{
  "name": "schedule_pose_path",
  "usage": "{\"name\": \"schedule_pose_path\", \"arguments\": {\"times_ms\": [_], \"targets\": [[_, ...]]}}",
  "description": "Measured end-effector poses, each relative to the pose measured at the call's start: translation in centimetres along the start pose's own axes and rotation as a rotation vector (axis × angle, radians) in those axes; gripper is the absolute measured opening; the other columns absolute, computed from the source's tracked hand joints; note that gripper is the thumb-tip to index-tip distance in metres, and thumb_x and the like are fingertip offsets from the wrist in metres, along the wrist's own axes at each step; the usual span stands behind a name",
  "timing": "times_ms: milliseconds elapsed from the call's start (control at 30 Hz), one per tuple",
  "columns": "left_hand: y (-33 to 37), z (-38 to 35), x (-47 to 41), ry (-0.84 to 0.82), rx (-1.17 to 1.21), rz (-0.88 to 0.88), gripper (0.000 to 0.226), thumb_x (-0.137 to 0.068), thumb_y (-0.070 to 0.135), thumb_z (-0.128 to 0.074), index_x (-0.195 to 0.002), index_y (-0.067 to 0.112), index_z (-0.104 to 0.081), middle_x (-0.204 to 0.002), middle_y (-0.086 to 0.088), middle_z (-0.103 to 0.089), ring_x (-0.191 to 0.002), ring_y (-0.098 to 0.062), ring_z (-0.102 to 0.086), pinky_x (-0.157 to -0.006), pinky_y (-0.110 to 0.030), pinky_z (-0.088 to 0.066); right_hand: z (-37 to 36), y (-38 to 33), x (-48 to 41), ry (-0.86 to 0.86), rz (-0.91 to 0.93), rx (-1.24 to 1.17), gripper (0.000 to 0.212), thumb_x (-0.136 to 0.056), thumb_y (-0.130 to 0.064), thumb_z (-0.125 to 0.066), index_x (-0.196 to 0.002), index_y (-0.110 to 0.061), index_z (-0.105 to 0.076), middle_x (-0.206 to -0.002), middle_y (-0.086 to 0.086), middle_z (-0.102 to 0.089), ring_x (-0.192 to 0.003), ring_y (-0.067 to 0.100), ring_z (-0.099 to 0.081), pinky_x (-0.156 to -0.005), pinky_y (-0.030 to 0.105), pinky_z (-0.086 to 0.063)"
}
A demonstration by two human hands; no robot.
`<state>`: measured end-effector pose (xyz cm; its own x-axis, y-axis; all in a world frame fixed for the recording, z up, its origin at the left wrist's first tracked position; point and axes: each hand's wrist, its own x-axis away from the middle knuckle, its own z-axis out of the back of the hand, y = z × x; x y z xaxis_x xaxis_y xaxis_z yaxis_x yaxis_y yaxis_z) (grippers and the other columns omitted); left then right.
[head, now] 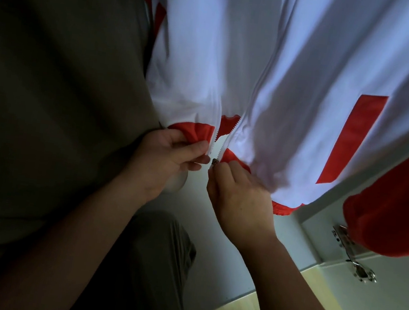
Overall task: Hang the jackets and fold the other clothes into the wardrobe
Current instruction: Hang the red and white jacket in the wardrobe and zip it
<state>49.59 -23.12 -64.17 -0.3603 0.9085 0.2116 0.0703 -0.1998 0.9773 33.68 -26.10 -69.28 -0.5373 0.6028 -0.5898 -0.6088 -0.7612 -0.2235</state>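
- My left hand (pixel 169 155) is curled. Thumb and fingers pinch the red hem (pixel 193 131) of the jacket's left front panel, right at its zipper edge.
- My right hand (pixel 239 198) is curled as well. Its fingertips pinch the small metal zipper slider (pixel 214 162) at the bottom of the right front panel, with that side's red hem bunched against my knuckles.
- The two hands sit near each other with only a narrow gap between them. The two rows of zipper teeth stand apart at the hem.
- The white jacket (pixel 299 76) with red trim hangs in front of me, filling the far middle and right. Its red sleeve (pixel 394 206) hangs down at the right edge.
- A dark olive garment (pixel 51 82) hangs just to the left, touching the jacket's side.
- A metal hinge (pixel 343 237) sits on the pale wardrobe panel (pixel 318 227) at the right, partly under the sleeve.
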Motion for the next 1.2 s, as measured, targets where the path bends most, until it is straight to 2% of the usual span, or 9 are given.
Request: {"name": "schedule_pose_path", "arguments": {"times_ms": [67,200,333,533,700,833,967,1200], "targets": [[0.0,-0.4,0.1,0.048,-0.043,-0.050,0.023,-0.087,0.023,-0.072,-0.106,0.009,-0.072,-0.094,-0.005,-0.077,-0.087,-0.022,-0.075,-0.080,-0.030,-0.060,0.1,-0.1,-0.1,-0.008,0.003,0.006,0.005,-0.094,-0.012,-0.064,-0.089,-0.010,-0.064,-0.074,0.002,-0.058,-0.057,0.015,-0.049,-0.055,0.023,-0.036],[-0.2,-1.2,0.6,0.095,-0.096,-0.170,0.015,-0.089,0.013,-0.071,-0.101,0.005,-0.074,-0.087,-0.001,-0.077,-0.078,-0.012,-0.074,-0.064,-0.014,-0.055,0.2,-0.1,-0.3,0.006,0.011,0.013,0.009,-0.096,-0.015,-0.060,-0.088,-0.011,-0.064,-0.074,0.002,-0.058,-0.057,0.014,-0.044,-0.060,0.022,-0.031],[-0.1,-1.6,0.9,0.101,-0.087,-0.185,0.015,-0.088,0.008,-0.072,-0.102,0.003,-0.073,-0.088,0.004,-0.076,-0.075,-0.011,-0.074,-0.063,-0.014,-0.055,0.1,-0.1,-0.1,-0.016,0.015,0.000,0.017,-0.100,-0.017,-0.051,-0.091,-0.011,-0.063,-0.075,0.002,-0.058,-0.057,0.016,-0.048,-0.056,0.024,-0.038],[-0.3,-1.7,1.0,0.108,-0.136,-0.220,0.009,-0.086,0.009,-0.075,-0.094,0.006,-0.075,-0.082,0.010,-0.075,-0.070,-0.005,-0.073,-0.059,-0.009,-0.051,0.2,0.0,-0.3,0.001,0.007,0.020,0.015,-0.098,-0.015,-0.051,-0.088,-0.012,-0.063,-0.073,0.001,-0.056,-0.062,0.011,-0.033,-0.059,0.023,-0.029],[-0.7,-1.7,0.9,0.162,-0.215,-0.283,0.004,-0.083,0.011,-0.078,-0.083,0.008,-0.075,-0.076,0.012,-0.074,-0.066,-0.004,-0.071,-0.059,-0.007,-0.049,0.2,-0.1,-0.3,-0.009,0.014,0.031,0.012,-0.096,-0.013,-0.054,-0.091,-0.011,-0.064,-0.075,0.002,-0.056,-0.058,0.017,-0.047,-0.055,0.025,-0.033],[-1.1,-1.6,0.9,0.181,-0.201,-0.287,0.004,-0.085,0.015,-0.077,-0.086,0.012,-0.075,-0.076,0.012,-0.075,-0.068,-0.005,-0.072,-0.059,-0.007,-0.050,0.4,-0.2,-0.3,-0.003,0.014,0.034,0.009,-0.095,-0.011,-0.057,-0.089,-0.010,-0.063,-0.074,0.003,-0.056,-0.059,0.015,-0.041,-0.058,0.025,-0.029],[-1.2,-1.5,0.8,0.183,-0.189,-0.261,0.006,-0.085,0.021,-0.076,-0.085,0.015,-0.074,-0.073,0.011,-0.075,-0.067,-0.008,-0.072,-0.058,-0.010,-0.051,0.5,-0.3,-0.3,-0.013,0.018,0.036,0.007,-0.094,-0.010,-0.061,-0.088,-0.010,-0.064,-0.074,0.003,-0.057,-0.059,0.015,-0.043,-0.058,0.024,-0.029],[-1.3,-1.4,0.8,0.195,-0.258,-0.301,0.011,-0.083,0.021,-0.079,-0.076,0.025,-0.072,-0.071,0.017,-0.073,-0.066,-0.002,-0.071,-0.056,-0.007,-0.049,0.4,-0.5,-0.5,-0.021,0.026,0.058,0.004,-0.091,-0.008,-0.062,-0.092,-0.010,-0.065,-0.075,0.004,-0.057,-0.058,0.020,-0.050,-0.056,0.025,-0.030]]}}
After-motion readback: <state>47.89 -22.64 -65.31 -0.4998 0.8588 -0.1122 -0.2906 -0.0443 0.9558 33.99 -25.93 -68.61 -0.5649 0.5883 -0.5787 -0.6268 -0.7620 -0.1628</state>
